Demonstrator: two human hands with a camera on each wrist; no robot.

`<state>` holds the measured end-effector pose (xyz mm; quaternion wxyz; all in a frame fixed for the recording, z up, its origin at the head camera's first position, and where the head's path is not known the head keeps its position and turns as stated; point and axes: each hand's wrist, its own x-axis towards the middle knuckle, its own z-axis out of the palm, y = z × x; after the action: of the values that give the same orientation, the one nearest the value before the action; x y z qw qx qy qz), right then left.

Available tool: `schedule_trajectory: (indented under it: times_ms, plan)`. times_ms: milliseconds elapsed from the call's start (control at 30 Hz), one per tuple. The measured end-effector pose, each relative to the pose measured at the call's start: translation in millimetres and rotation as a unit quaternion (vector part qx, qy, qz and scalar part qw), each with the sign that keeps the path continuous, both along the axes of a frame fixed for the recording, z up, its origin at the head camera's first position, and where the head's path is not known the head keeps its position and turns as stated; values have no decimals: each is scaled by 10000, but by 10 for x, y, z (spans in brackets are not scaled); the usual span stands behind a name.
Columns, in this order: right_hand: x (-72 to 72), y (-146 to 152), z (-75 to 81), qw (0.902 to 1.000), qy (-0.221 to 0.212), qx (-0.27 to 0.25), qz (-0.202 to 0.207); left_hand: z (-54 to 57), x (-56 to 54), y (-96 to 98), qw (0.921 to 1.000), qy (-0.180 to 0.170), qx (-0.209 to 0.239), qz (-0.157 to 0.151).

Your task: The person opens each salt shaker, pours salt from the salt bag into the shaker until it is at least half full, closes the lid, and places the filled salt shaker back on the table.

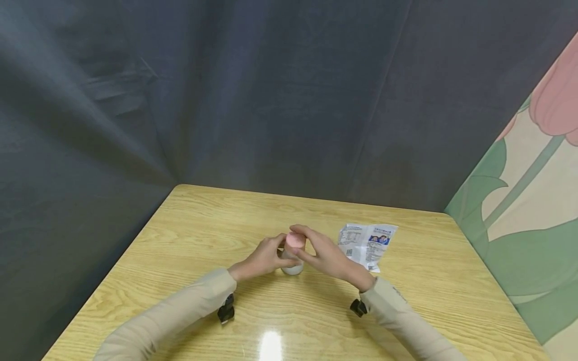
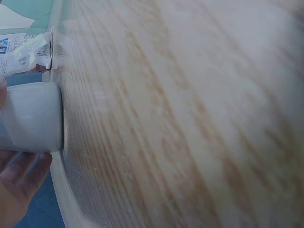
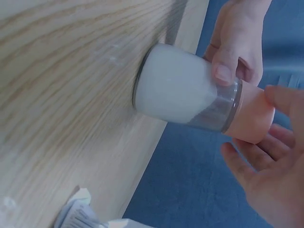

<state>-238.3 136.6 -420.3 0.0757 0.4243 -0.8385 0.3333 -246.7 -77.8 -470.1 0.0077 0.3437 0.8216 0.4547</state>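
A clear jar (image 3: pixel 175 88) filled most of the way with white contents stands upright on the table, topped by a pink lid (image 3: pixel 251 114). My left hand (image 1: pixel 263 258) grips the jar's side, its thumb near the upper part of the glass in the right wrist view. With curled fingers and thumb, my right hand (image 1: pixel 327 254) holds the pink lid from above and the right. In the left wrist view the lower part of the jar (image 2: pixel 33 116) shows, while the lid is outside that view.
A creased printed sheet (image 1: pixel 367 245) lies on the wooden table (image 1: pixel 203 215), right of the right hand. Behind the table hangs a dark curtain (image 1: pixel 280 100). A wall painted with flowers (image 1: pixel 519 240) borders the right side.
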Motion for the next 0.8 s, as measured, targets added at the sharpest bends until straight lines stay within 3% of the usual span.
schedule_trajectory:
  times_ms: [100, 233, 433, 567, 800]
  plan:
    - [-2, -21, -9, 9997, 25, -230, -34, -3, 1, 10, 10000, 28, 21, 6]
    - [23, -70, -12, 9979, 65, -503, -408, 12, 9, 29, 9999, 37, -70, 138]
    - [53, -108, -26, 9942, 404, -517, -850, 25, 11, 40, 9997, -169, -80, 173]
    - [18, -70, -40, 9950, 568, -485, -661, 32, 3, 40, 9994, -263, -166, 145]
    - [-28, -16, -15, 9990, 245, -354, -75, 70, -3, 50, 9989, -334, -316, 19]
